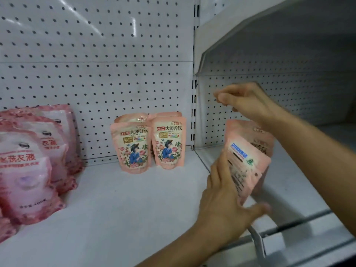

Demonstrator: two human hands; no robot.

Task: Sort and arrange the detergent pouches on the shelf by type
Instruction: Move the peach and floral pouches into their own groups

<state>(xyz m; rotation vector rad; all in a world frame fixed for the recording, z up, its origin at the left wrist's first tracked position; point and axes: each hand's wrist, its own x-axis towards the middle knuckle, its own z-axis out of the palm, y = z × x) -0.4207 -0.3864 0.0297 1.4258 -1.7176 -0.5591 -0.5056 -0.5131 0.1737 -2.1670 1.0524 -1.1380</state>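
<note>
My left hand (223, 193) grips a small peach pouch (244, 164) with its back label facing me, tilted above the right shelf section. Another pouch of that kind (260, 139) stands right behind it. My right hand (244, 99) hovers above both, fingers loosely curled and holding nothing. Two short rows of matching peach pouches with a blue figure (133, 147) (169, 143) stand upright near the pegboard in the middle. Several larger pink pouches (28, 170) stand in a row at the far left.
The white shelf (125, 209) has bare floor between the groups. A vertical divider (193, 112) splits left and right sections. An upper shelf (250, 35) overhangs the right section. A metal rail (289, 224) runs along the front edge.
</note>
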